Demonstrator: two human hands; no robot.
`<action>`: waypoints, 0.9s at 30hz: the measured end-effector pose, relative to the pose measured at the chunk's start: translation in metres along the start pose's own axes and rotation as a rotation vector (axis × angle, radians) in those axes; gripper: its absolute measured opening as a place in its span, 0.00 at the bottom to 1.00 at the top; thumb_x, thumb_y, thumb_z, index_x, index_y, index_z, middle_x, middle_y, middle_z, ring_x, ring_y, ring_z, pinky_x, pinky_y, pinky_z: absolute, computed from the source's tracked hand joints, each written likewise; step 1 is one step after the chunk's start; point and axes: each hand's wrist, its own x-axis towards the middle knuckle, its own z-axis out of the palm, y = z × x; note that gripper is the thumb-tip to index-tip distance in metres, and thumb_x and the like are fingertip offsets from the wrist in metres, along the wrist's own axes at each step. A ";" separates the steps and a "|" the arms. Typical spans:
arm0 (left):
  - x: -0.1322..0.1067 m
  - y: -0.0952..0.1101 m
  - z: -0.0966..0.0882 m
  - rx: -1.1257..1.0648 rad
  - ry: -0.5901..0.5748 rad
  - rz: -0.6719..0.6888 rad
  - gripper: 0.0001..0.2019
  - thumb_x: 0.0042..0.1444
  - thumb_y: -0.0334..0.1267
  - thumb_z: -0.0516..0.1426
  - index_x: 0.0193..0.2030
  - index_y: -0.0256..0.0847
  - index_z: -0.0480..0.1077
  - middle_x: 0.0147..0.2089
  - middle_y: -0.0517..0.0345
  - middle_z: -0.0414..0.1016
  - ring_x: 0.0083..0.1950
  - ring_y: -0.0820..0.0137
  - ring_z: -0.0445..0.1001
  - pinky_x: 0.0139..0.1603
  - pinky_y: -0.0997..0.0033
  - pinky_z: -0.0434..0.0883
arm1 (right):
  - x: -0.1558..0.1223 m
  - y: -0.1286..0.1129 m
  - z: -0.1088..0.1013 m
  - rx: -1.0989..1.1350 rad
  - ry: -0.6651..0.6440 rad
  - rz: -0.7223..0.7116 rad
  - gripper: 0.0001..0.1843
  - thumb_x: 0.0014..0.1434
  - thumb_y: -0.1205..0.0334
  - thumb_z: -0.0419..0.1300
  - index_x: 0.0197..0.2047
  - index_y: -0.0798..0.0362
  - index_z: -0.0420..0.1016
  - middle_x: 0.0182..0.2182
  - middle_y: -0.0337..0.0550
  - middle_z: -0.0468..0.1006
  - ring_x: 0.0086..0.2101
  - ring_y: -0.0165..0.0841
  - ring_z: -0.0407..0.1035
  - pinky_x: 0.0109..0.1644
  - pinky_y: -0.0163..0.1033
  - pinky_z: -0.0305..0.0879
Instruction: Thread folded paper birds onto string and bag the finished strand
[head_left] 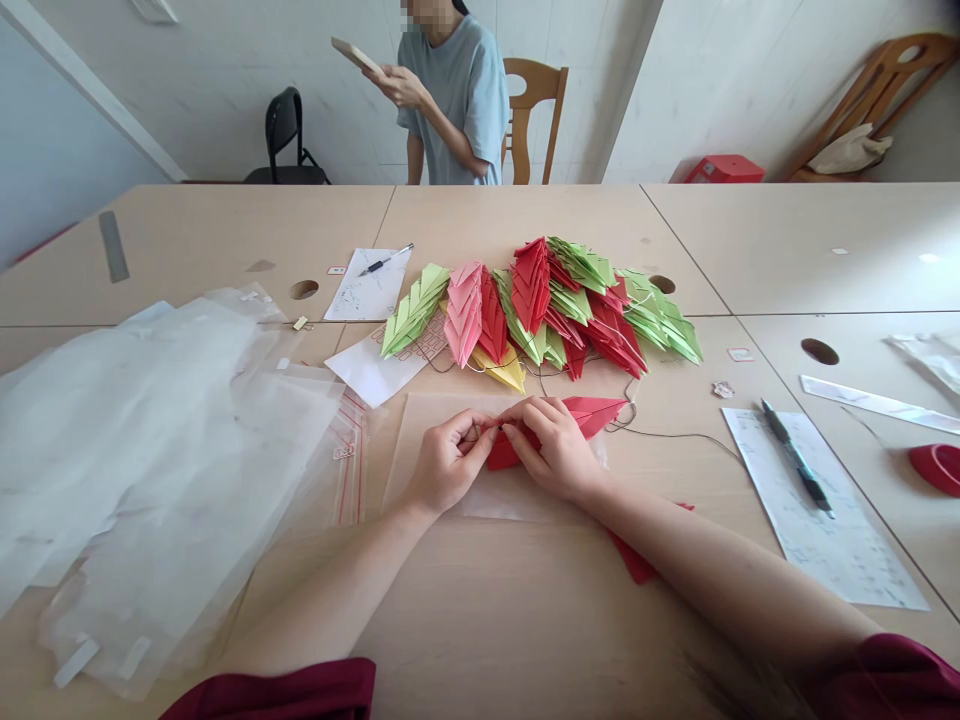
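Near the middle of the table, a piece of red folded paper (596,412) is in my hands. My right hand (553,445) is closed around it, with the thumb tip pressed against its left part. My left hand (454,455) pinches at the paper's left end, and the fingertips of both hands nearly meet there. What exactly lies between the left fingertips is mostly hidden. Under both hands is a translucent plastic bag (480,503). Another red paper piece (636,560) lies partly beneath my right forearm.
Beyond my hands sits a pile of green, pink, red and yellow folded paper pieces (531,290) with dark cord. Plastic bags (172,450) cover the left side. Notes with a pen (796,458) lie at right, beside a red tape dispenser (936,468). A person (457,95) stands across the table.
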 end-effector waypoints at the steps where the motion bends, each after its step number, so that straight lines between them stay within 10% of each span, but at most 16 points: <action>1: 0.000 0.000 0.000 0.003 -0.001 -0.003 0.11 0.59 0.43 0.57 0.37 0.37 0.73 0.21 0.68 0.50 0.22 0.78 0.50 0.22 0.77 0.51 | 0.000 0.000 0.001 -0.004 0.007 -0.001 0.06 0.66 0.65 0.51 0.42 0.50 0.69 0.38 0.42 0.77 0.39 0.35 0.69 0.48 0.44 0.60; 27: 0.003 -0.003 -0.004 0.082 -0.083 0.032 0.07 0.59 0.39 0.55 0.37 0.39 0.71 0.20 0.69 0.52 0.22 0.78 0.52 0.23 0.78 0.52 | 0.002 -0.004 0.001 -0.067 0.038 -0.008 0.06 0.66 0.67 0.49 0.37 0.51 0.64 0.34 0.44 0.73 0.37 0.37 0.65 0.41 0.44 0.58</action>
